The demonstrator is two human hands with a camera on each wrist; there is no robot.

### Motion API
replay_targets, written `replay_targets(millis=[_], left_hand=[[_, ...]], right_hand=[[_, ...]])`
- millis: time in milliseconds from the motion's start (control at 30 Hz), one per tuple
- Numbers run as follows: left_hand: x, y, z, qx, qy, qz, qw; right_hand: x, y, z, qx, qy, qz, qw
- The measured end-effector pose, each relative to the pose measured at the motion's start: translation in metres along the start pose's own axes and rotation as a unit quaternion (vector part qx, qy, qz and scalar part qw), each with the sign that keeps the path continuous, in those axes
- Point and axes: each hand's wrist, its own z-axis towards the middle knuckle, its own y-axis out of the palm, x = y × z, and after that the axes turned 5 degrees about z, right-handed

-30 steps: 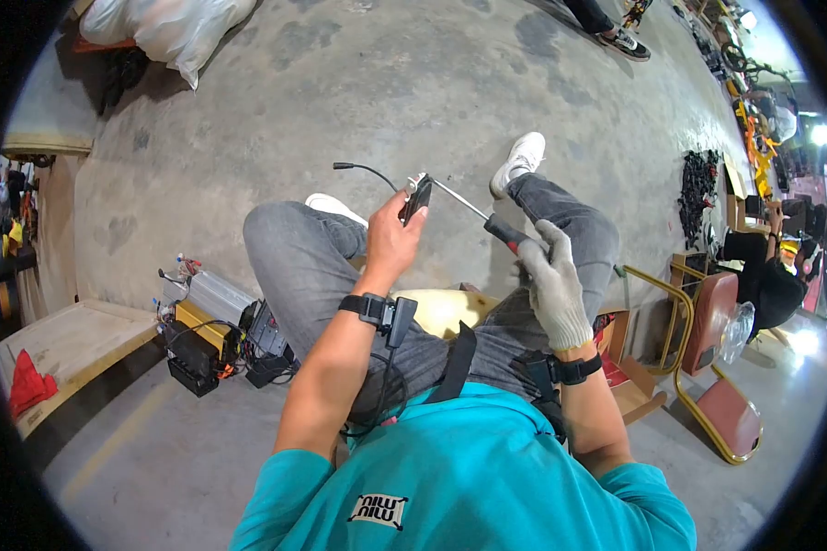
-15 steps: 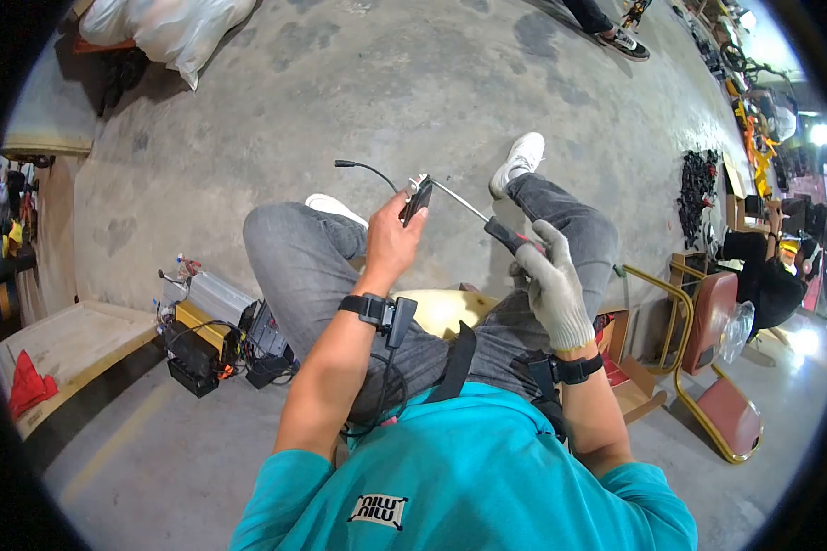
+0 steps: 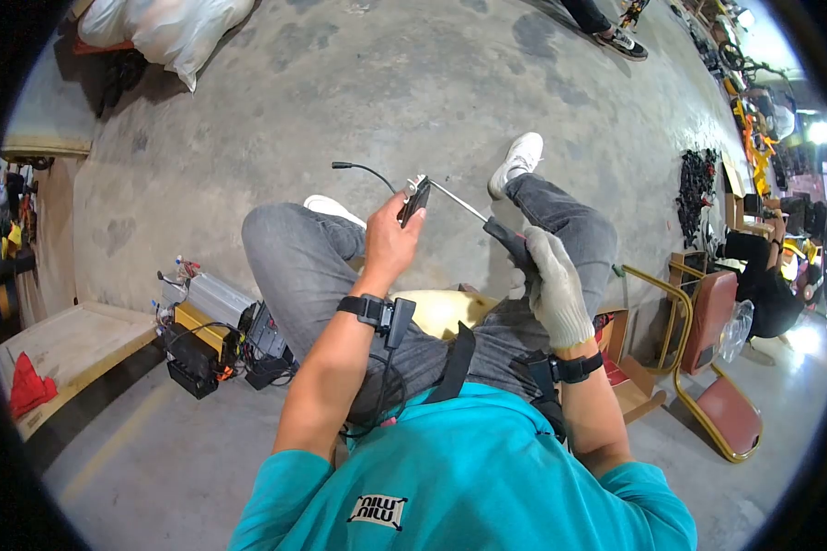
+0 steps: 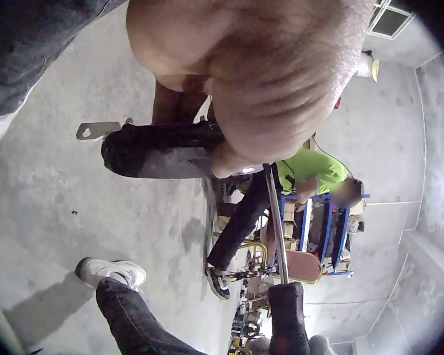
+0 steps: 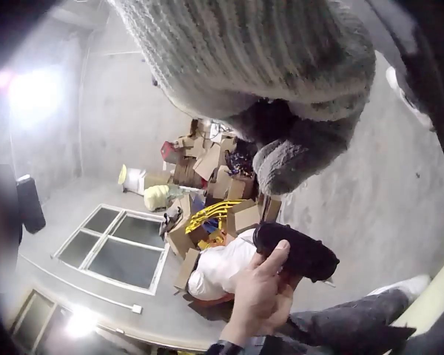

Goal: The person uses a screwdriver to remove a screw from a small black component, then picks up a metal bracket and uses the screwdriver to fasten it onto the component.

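My bare left hand [image 3: 390, 241] grips a small black casing [image 3: 415, 204] above the floor. A flat metal tab [image 4: 98, 131] sticks out from the casing's end in the left wrist view, and a short black cable [image 3: 368, 170] with a plug trails off to the left. In a knitted glove, my right hand [image 3: 556, 289] holds a screwdriver [image 3: 501, 235] by its dark handle. The steel shaft slants up and left, its tip right at the casing beside the left fingers. Gloved fingers [image 5: 300, 159] curl round the handle in the right wrist view.
Both legs are spread around the work, white shoes [image 3: 522, 151] on the concrete floor [image 3: 294, 119]. Electrical parts [image 3: 216, 317] lie at the left beside a low wooden bench [image 3: 83, 349]. A toppled chair [image 3: 712, 321] is at the right. Another person's shoe [image 3: 627, 43] is ahead.
My right fingers, partly straightened before, have closed round the screwdriver handle. The handle has turned, its red part going out of sight. The left hand and casing stay almost in place.
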Motion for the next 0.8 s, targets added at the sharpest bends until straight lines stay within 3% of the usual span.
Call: replay_targets(millis=[67, 133, 267, 333, 367, 467, 567, 800], left_hand=[[-0.001, 0.001, 0.000, 0.004, 0.007, 0.009, 1.000], [-0.001, 0.001, -0.001, 0.009, 0.013, 0.020, 1.000], [0.001, -0.001, 0.000, 0.003, 0.005, 0.020, 1.000], [0.000, 0.000, 0.000, -0.010, -0.007, 0.026, 1.000], [-0.001, 0.000, 0.000, -0.007, 0.001, 0.024, 1.000], [-0.001, 0.001, -0.001, 0.001, 0.010, 0.027, 1.000], [0.000, 0.000, -0.001, -0.001, 0.007, 0.027, 1.000], [-0.004, 0.002, 0.000, -0.001, 0.021, 0.020, 1.000]], right_hand=[[0.001, -0.002, 0.002, -0.019, 0.039, 0.052, 0.998], [0.008, -0.003, 0.003, 0.015, -0.022, -0.055, 0.998], [0.010, -0.004, 0.005, 0.010, -0.063, -0.071, 0.995], [0.002, -0.004, 0.004, -0.007, 0.026, 0.043, 0.999], [0.001, -0.002, 0.003, -0.008, 0.025, 0.042, 0.999], [0.004, 0.002, 0.002, 0.018, 0.012, 0.055, 0.998], [0.008, 0.000, 0.002, 0.007, -0.066, -0.053, 0.996], [0.001, -0.003, 0.002, -0.036, 0.013, 0.033, 0.999]])
